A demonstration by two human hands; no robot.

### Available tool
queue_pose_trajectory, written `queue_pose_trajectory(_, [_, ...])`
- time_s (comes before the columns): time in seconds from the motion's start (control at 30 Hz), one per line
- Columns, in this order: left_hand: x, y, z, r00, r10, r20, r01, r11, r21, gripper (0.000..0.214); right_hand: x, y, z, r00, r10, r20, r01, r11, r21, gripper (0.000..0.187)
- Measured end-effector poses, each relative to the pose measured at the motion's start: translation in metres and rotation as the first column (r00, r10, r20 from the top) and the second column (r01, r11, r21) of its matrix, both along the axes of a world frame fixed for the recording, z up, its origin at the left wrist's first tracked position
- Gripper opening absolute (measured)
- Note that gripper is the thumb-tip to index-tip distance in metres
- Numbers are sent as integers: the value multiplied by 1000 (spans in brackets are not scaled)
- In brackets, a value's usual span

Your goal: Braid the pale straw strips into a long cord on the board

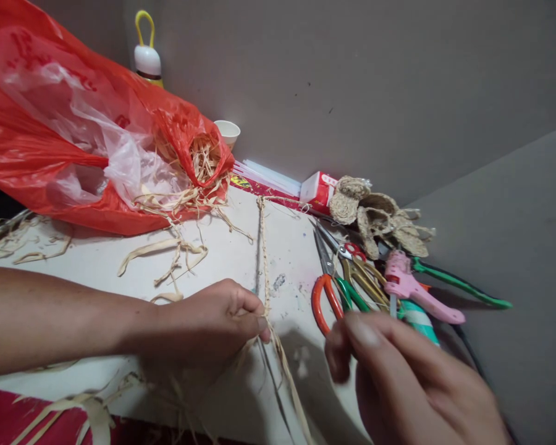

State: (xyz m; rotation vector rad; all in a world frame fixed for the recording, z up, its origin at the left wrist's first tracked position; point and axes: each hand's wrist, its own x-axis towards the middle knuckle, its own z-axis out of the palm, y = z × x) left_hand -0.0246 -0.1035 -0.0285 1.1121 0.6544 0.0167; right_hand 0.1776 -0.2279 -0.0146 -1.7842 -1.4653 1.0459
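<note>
Left grip [234,314] pinching braid [265,266], apart from scissors [327,264]

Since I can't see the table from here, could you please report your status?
Left hand pinching braid. Right hand apart from it, loosely curled, nothing visible in grip. Scissors beyond right hand; loose strands beside left forearm.

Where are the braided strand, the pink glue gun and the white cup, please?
Braided strand [265,266], head view: braid above the hand [245,315].
Pink glue gun [410,288], head view: body.
White cup [228,131], head view: inner wall.
</note>
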Motion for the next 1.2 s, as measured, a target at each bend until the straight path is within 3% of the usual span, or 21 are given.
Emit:
queue_pose_trajectory(0.03, [0,-1,-1,1000,9,8,-9,1000,1,25,-8,14,4,983,-183,7,183,983,36,20])
queue_pose_trajectory(0.07, [0,-1,-2,1000,21,17,-21,1000,-5,25,-18,26,7,969,-247,-26,247,969,20,21])
queue_pose_trajectory(0.17, [2,-3,-3,994,29,107,-27,999,-25,21,-43,44,9,959,-191,-210,159,974,-161,36])
queue_pose_trajectory(0.27, [4,-4,-1,970,-23,240,30,999,-25,27,-53,43,4,919,-122,-374,-22,933,-359,43])
queue_pose_trajectory(0.33, [4,-4,1,979,-30,200,32,999,-10,28,-52,40,0,893,-102,-439,-97,908,-407,42])
queue_pose_trajectory(0.47, [2,-4,4,999,1,37,-1,1000,-1,22,-45,41,-1,883,-33,-469,-126,944,-305,31])
queue_pose_trajectory(0.73, [-1,-1,-4,998,-39,40,40,999,-19,18,-32,47,1,948,189,-257,-246,946,-213,33])
queue_pose_trajectory(0.87, [-2,4,-4,996,-92,10,92,994,61,19,-27,50,1,934,274,-230,-317,931,-179,35])
queue_pose_trajectory(1.07, [-1,12,11,972,-200,-123,226,941,251,16,-24,52,-10,873,114,-474,-292,901,-321,36])
queue_pose_trajectory(1.2, [-1,10,7,962,-180,-207,255,865,433,20,-29,51,-19,846,11,-533,-229,910,-344,44])
